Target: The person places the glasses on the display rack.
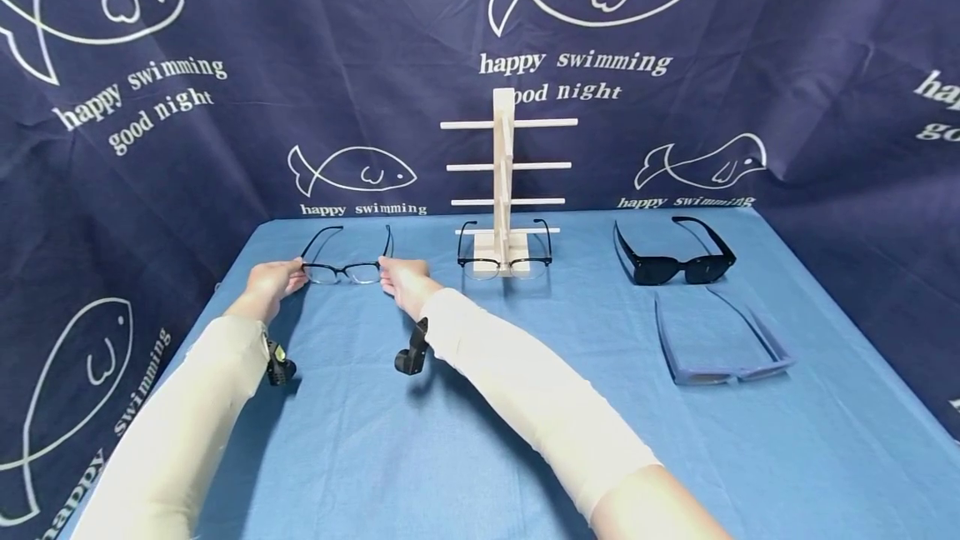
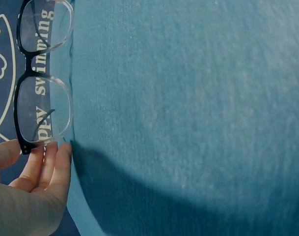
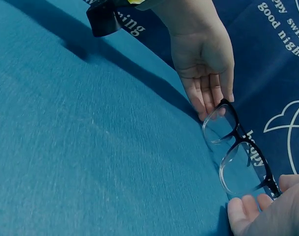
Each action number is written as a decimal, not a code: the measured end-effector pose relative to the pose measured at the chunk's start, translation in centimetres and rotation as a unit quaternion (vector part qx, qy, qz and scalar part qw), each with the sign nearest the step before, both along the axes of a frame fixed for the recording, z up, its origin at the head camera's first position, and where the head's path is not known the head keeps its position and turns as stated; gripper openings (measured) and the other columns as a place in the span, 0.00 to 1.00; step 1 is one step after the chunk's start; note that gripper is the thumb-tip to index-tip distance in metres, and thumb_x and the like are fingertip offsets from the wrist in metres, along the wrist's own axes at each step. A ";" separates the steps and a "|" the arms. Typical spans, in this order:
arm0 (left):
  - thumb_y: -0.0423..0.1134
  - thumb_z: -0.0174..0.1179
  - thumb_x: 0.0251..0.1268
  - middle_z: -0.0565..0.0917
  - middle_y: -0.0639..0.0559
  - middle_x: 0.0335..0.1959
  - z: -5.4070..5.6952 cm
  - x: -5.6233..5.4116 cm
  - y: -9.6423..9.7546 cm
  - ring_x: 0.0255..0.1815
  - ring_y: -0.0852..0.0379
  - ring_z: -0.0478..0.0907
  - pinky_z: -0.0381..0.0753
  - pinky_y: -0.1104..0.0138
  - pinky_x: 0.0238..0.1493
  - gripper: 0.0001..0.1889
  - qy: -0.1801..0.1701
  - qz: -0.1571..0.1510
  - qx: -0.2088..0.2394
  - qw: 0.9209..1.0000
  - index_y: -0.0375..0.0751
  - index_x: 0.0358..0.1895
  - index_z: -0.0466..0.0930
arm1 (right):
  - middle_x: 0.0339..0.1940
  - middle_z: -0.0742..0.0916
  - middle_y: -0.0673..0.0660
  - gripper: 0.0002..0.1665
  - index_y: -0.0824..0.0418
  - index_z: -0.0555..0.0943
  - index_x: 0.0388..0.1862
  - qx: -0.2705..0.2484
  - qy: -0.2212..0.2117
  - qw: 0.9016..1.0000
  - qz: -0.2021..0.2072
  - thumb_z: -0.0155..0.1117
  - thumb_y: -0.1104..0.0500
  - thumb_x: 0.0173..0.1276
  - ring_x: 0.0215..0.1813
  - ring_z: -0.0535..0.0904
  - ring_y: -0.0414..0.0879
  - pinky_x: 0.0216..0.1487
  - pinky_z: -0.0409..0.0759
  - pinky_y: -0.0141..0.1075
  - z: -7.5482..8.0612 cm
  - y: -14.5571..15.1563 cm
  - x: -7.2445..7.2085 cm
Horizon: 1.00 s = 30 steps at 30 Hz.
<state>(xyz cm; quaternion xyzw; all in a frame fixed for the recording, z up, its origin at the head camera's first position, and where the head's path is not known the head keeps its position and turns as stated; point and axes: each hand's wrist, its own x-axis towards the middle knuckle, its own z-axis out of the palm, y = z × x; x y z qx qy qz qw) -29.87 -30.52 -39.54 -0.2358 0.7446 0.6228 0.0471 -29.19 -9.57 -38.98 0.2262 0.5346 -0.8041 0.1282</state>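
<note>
A pair of eyeglasses [image 1: 345,272] with a black upper rim and clear lower rims is held between both hands at the left of the table. My left hand [image 1: 273,283] pinches its left outer corner, thumb on one side and fingers on the other. At the opposite corner my right hand [image 1: 406,282] pinches the frame by the hinge. Both temples are unfolded and point toward the back. In the left wrist view the eyeglasses [image 2: 21,98] show the left hand [image 2: 34,191] at the hinge. The right wrist view has both hands at the frame's ends.
A wooden display rack [image 1: 503,182] with several crossbars stands at the back middle. Another pair of black-browed eyeglasses [image 1: 505,262] sits at its lowest level. To the right lie black sunglasses [image 1: 681,269] and blue-framed glasses [image 1: 731,374]. A dark fish-print cloth [image 1: 420,40] hangs behind the blue table.
</note>
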 end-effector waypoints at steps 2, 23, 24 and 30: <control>0.38 0.49 0.75 0.79 0.62 0.23 0.0 0.0 0.0 0.28 0.68 0.79 0.83 0.72 0.56 0.26 0.000 0.008 0.005 1.000 0.26 0.69 0.61 | 0.51 0.84 0.69 0.20 0.72 0.77 0.56 0.004 -0.006 1.000 -0.009 0.64 0.65 0.67 0.58 0.81 0.58 0.62 0.81 0.43 0.0 -0.4 -0.1; 0.36 0.54 0.72 0.82 0.58 0.20 0.1 -0.1 0.2 0.28 0.66 0.82 0.83 0.72 0.56 0.05 -0.012 0.052 0.079 0.995 0.38 0.43 0.74 | 0.47 0.87 0.64 0.15 0.70 0.81 0.50 0.025 -0.016 1.000 -0.005 0.65 0.66 0.66 0.55 0.83 0.54 0.59 0.83 0.39 -0.3 -0.6 -0.5; 0.36 0.54 0.72 0.82 0.58 0.20 0.2 0.1 0.1 0.28 0.66 0.82 0.83 0.73 0.54 0.04 -0.009 0.051 0.084 0.995 0.39 0.42 0.74 | 0.48 0.87 0.65 0.15 0.70 0.81 0.50 0.025 -0.014 1.000 -0.007 0.65 0.65 0.66 0.55 0.83 0.54 0.60 0.83 0.39 -0.2 -0.7 -0.4; 0.36 0.52 0.73 0.83 0.58 0.20 0.4 1.0 0.0 0.26 0.67 0.82 0.86 0.76 0.46 0.05 -0.011 0.039 0.092 0.995 0.38 0.45 0.72 | 0.49 0.87 0.65 0.15 0.70 0.82 0.50 0.027 -0.009 1.000 -0.011 0.65 0.66 0.66 0.56 0.82 0.55 0.61 0.82 0.42 0.1 -0.6 0.0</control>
